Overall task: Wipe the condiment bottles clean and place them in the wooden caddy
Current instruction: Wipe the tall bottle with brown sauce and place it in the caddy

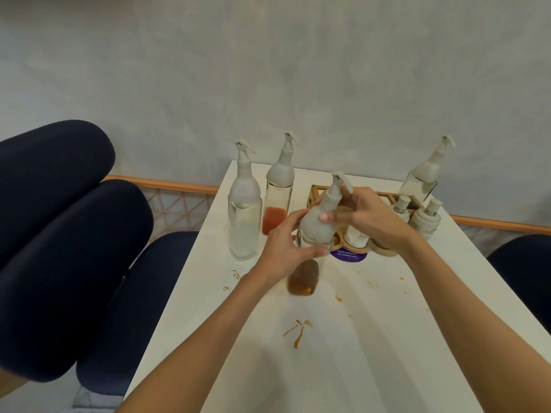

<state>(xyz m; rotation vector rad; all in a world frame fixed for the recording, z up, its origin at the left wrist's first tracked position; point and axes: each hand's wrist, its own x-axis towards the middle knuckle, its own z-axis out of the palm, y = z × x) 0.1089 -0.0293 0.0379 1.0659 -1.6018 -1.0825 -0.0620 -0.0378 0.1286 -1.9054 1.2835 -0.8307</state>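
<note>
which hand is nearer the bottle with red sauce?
Left. The left hand grips the amber bottle just right of the red-sauce bottle; the right hand holds its neck, farther right.

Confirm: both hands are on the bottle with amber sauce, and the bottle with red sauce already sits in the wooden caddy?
Not quite. Both hands, left hand and right hand, do hold the amber-sauce bottle, but the head view shows the red-sauce bottle standing on the table, left of the wooden caddy.

Stained white table (372, 338); bottles (244, 216); caddy (316, 193)
</note>
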